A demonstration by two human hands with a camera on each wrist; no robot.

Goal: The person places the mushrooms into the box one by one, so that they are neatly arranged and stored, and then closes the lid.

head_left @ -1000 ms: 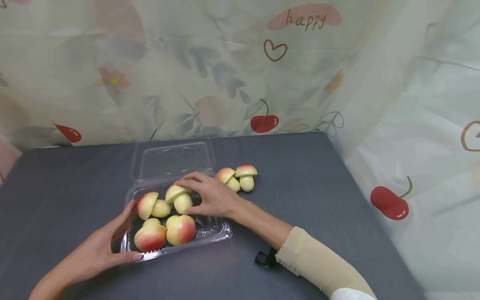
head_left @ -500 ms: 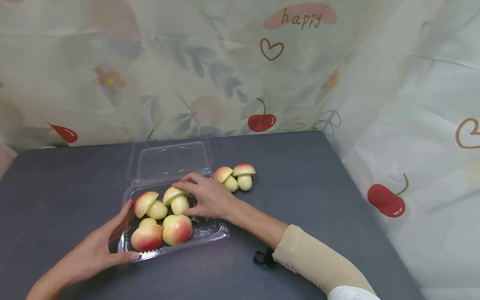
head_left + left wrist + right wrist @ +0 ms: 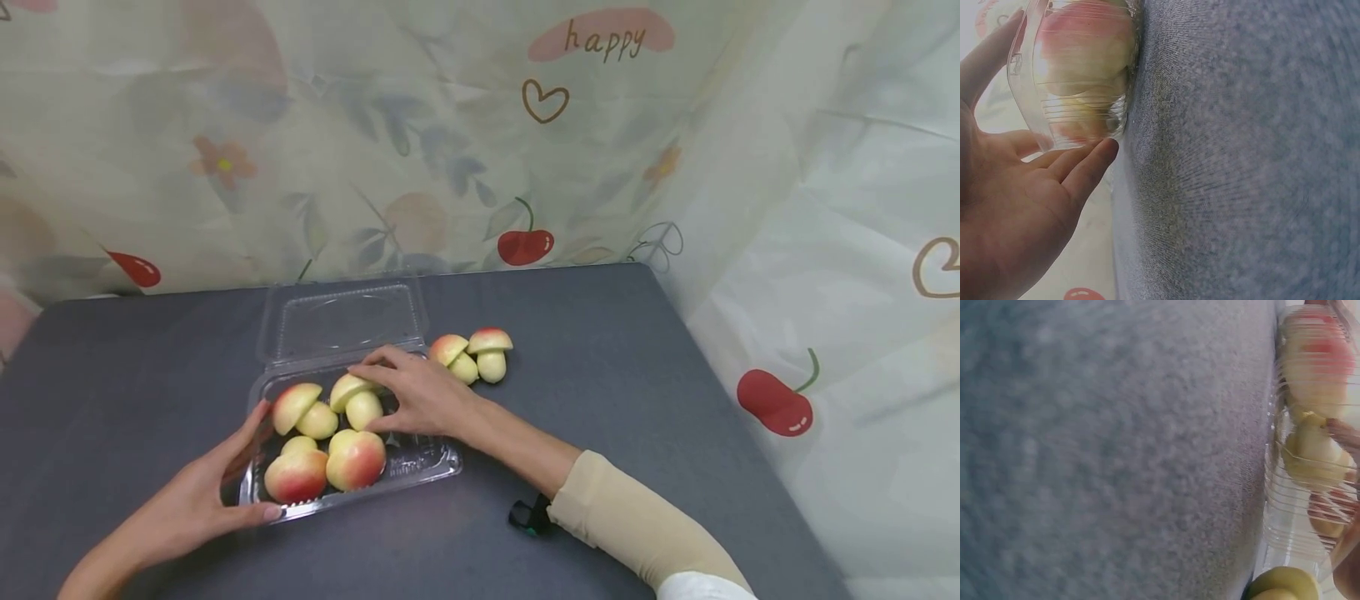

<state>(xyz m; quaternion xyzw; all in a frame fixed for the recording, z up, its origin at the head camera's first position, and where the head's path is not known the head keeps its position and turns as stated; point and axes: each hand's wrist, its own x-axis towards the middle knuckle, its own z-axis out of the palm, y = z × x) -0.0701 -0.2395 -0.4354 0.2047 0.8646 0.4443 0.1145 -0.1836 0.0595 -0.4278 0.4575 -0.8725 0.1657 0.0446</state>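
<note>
A clear plastic clamshell container [image 3: 427,475] lies on the table, lid [image 3: 348,321] folded back. Several pale yellow mushroom shapes with red-tinged caps sit inside: one at back left [image 3: 296,408], two along the front [image 3: 296,475]. My left hand [image 3: 187,504] holds the container's left end, thumb at the front edge, fingers along the side; the left wrist view shows fingertips [image 3: 1107,147] against the clear wall. Inside the container, my right hand [image 3: 427,392] pinches the back-right mushroom [image 3: 363,408], fingers over its cap, thumb by the stem. The right wrist view shows this partly through the ribbed wall [image 3: 1297,519].
Two more mushroom shapes [image 3: 491,354] lie side by side on the dark grey table [image 3: 585,375], right of the container. A black wrist camera [image 3: 528,517] hangs under the right forearm. Printed curtains [image 3: 420,142] border the table's back and right.
Both hands and the mushroom shapes keep their places. Only the head view has shifted slightly.
</note>
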